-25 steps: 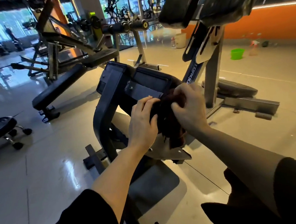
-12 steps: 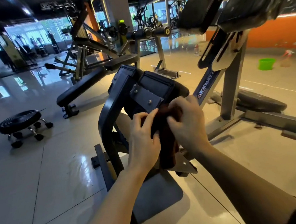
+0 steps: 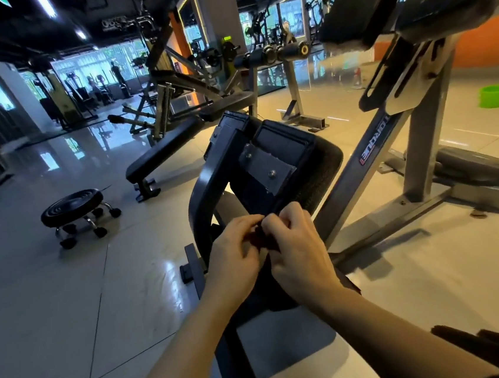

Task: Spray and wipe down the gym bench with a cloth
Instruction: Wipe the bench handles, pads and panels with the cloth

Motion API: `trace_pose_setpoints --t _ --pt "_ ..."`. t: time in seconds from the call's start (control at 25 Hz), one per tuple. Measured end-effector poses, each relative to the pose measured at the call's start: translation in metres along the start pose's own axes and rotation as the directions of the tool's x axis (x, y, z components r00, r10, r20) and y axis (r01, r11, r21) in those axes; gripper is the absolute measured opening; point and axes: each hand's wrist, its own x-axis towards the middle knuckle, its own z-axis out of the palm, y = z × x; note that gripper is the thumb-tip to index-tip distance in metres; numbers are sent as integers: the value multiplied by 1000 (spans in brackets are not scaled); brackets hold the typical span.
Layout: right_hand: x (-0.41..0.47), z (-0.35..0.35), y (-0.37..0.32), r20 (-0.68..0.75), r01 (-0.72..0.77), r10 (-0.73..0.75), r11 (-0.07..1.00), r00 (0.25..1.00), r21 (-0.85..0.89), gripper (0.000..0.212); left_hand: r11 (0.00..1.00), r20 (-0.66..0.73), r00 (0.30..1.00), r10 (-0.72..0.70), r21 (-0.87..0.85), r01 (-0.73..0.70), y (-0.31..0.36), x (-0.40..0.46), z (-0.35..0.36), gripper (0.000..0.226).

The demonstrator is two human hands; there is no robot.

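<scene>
Both hands meet at the near lower edge of the bench [image 3: 273, 161] pad. The left hand [image 3: 234, 259] and right hand [image 3: 298, 251] each pinch a dark reddish cloth [image 3: 261, 240] between curled fingers, so each grip is narrow and holds the cloth. Only a small bunched part of the cloth shows between the hands, just below the pad's edge.

The pad tilts up and away, its underside plate with bolts facing the camera. A curved black frame [image 3: 203, 200] runs down its left side to the floor [image 3: 69, 300].

Left of the frame the tiled floor lies open as far as a wheeled stool [image 3: 72, 204] and a flat bench [image 3: 161, 155] farther off. To the right, a grey machine [image 3: 416, 146] stands near the pad. A green bucket [image 3: 495, 96] sits far right.
</scene>
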Motion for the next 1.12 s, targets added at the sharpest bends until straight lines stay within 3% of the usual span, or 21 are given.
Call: trace_pose_setpoints --t 0.08,0.16,0.28,0.36,0.56,0.68,0.72,0.8,0.92,0.96,1.12 --pt "-2 -6 1 -15 13 -12 999 1000 52 15 1000 -7 1000 13 20 -13 -3 0 3 42" --pt "4 -17 7 -186 -4 16 998 982 64 16 998 -26 1000 14 55 -13 -2 2 6 41" --pt "19 -37 28 -426 -144 169 985 889 92 19 998 -81 997 -13 60 18 2 6 11 38" --pt "21 -40 39 -398 -165 188 982 898 92 26 998 -115 993 -35 50 41 3 7 15 35" --pt "-1 -9 32 -141 56 -59 998 988 -27 28 999 -187 982 -39 27 45 5 11 19 29" --pt "-7 0 31 -24 73 -74 997 997 -33 31 998 -188 982 -20 58 31 3 10 20 33" --pt "-7 1 31 -57 79 -80 997 995 -21 29 997 -182 983 -15 67 27 2 9 20 34" --pt "-3 1 27 -253 97 -99 995 962 -19 21 997 -161 987 -14 68 25 1 8 18 34" --pt "12 -6 25 -557 12 -5 1000 830 8 20 999 -130 991 -26 36 31 -1 6 14 38" --pt "16 -7 26 -567 -15 27 1000 823 25 22 999 -120 992 -26 34 30 -1 5 14 38" --pt "1 14 27 -360 2 -24 998 933 -60 25 999 -88 996 -1 47 5 -3 2 12 40"
